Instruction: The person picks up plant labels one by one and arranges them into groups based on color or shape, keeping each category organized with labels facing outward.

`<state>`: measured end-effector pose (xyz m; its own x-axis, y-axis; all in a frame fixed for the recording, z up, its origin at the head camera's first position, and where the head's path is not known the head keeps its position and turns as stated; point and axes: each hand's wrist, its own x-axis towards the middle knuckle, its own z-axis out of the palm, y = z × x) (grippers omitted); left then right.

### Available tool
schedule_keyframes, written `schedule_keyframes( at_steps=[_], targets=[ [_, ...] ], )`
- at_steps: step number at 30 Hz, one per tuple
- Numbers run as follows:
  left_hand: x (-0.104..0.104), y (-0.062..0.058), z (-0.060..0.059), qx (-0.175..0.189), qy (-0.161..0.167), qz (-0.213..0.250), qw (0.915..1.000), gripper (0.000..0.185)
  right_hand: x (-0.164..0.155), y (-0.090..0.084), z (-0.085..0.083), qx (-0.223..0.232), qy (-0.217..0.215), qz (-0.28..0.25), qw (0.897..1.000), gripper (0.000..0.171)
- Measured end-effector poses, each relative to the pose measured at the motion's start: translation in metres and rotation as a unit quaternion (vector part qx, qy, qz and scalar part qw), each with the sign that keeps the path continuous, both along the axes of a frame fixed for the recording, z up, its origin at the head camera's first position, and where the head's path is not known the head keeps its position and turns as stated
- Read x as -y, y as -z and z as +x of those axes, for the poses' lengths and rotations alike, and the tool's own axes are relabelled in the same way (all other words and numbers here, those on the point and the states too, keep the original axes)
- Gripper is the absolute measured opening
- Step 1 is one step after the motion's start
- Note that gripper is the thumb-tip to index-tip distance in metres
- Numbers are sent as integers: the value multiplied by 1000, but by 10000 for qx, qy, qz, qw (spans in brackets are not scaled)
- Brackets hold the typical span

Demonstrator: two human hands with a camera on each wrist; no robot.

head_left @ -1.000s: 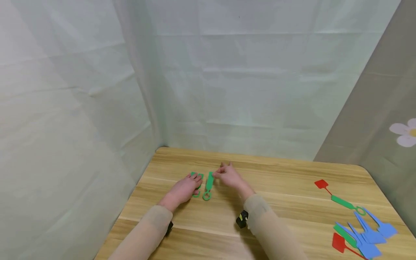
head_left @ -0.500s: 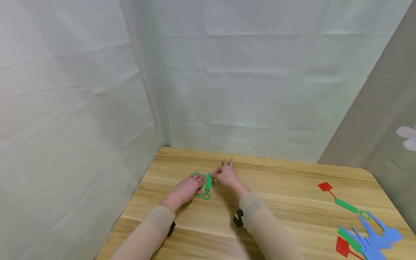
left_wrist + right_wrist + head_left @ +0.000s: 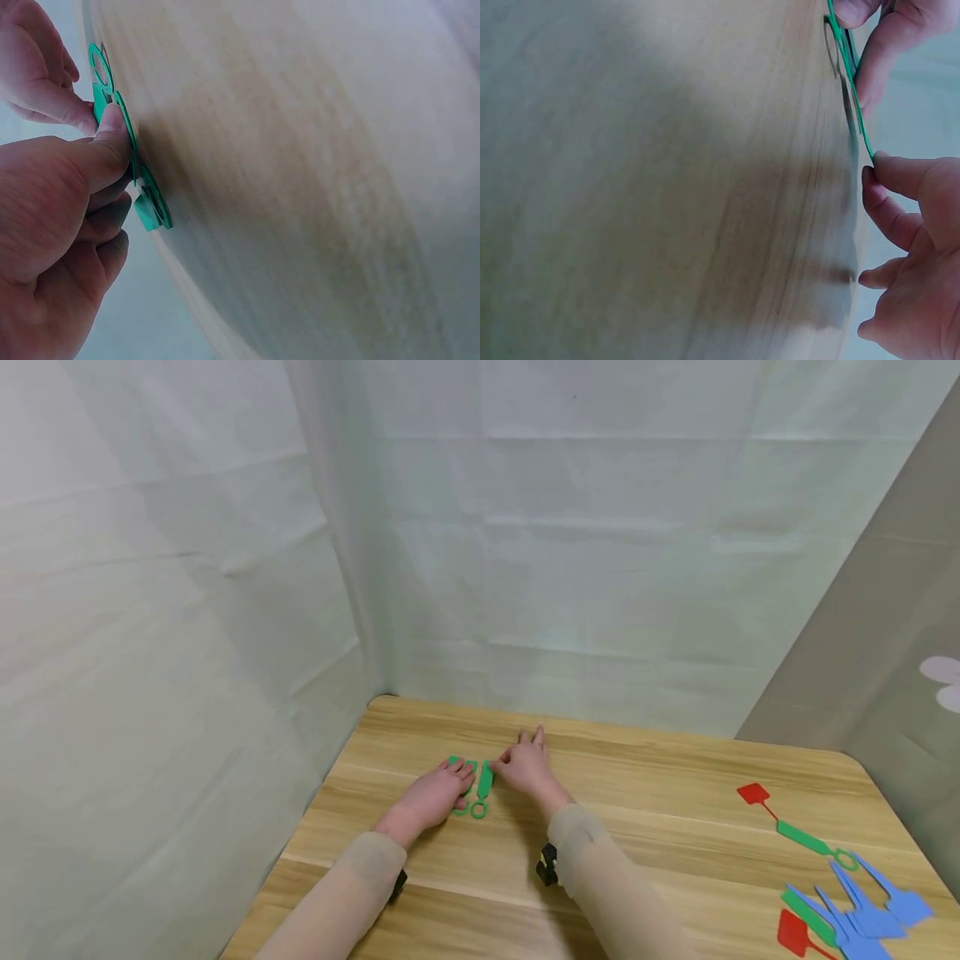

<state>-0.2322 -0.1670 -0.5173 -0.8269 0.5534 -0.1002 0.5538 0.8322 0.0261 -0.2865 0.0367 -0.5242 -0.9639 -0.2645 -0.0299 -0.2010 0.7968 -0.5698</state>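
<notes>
Near the table's far left my left hand (image 3: pixel 435 795) lies palm down with fingers spread over flat green plastic plant labels (image 3: pixel 471 767), their middles hidden beneath it. Just to the right, my right hand (image 3: pixel 528 767) pinches the far end of another green label (image 3: pixel 485 781) between thumb and index finger. That label's ring end (image 3: pixel 479 810) points toward me. In the right wrist view, the pinched label (image 3: pixel 861 124) shows edge-on, and the other fingers are spread apart. The left wrist view shows the left thumb (image 3: pixel 112 124) against the green labels (image 3: pixel 150 210).
At the table's right lie red diamond-headed labels (image 3: pixel 753 793), a green ring label (image 3: pixel 802 837) and several overlapping blue T-shaped labels (image 3: pixel 873 914). Pale cloth (image 3: pixel 570 568) hangs behind and to the left of the wooden table (image 3: pixel 637 827).
The right hand has shifted the pinched green label slightly left, closer to those beneath the left hand. The left hand stays in place. The head view has shifted a little.
</notes>
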Motion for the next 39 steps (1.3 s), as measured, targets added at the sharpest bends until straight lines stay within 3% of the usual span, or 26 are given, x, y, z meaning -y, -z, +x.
schedule_keyframes(
  at_steps=[39],
  targets=[
    [-7,-2,-1,-5,131,67,9999,49,-5,4,5,-10,302,94,9995,32]
  ],
)
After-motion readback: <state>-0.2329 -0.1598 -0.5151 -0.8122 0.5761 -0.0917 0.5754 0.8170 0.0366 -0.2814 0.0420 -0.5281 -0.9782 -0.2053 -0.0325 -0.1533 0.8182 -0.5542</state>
